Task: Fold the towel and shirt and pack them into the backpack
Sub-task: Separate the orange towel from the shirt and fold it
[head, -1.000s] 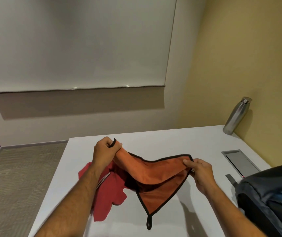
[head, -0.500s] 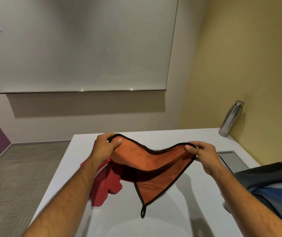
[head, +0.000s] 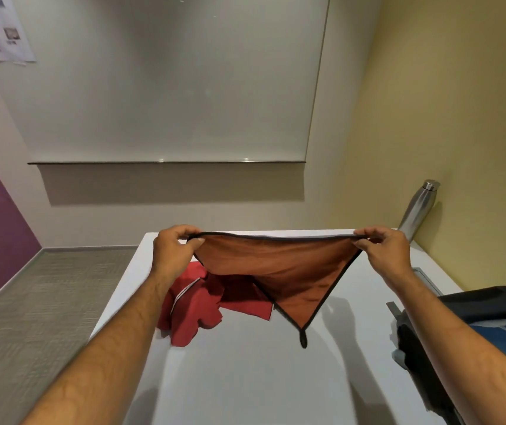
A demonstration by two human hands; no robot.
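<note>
An orange towel [head: 279, 265] with black edging hangs in the air above the white table [head: 261, 372], stretched taut along its top edge. My left hand [head: 173, 250] pinches its left corner and my right hand [head: 383, 248] pinches its right corner. The towel's lower corner with a black loop dangles in a point just above the table. A crumpled red shirt [head: 196, 308] lies on the table below and behind the towel, partly hidden by it. The dark backpack [head: 487, 329] with a blue inside sits at the table's right edge, under my right forearm.
A steel bottle [head: 417, 210] stands at the table's far right corner against the yellow wall. A grey cable hatch [head: 426, 280] is set in the table near the backpack. Carpet floor lies to the left of the table.
Both hands have moved apart and upward, pulling the slack towel tight along its top edge. The view has tilted up.
</note>
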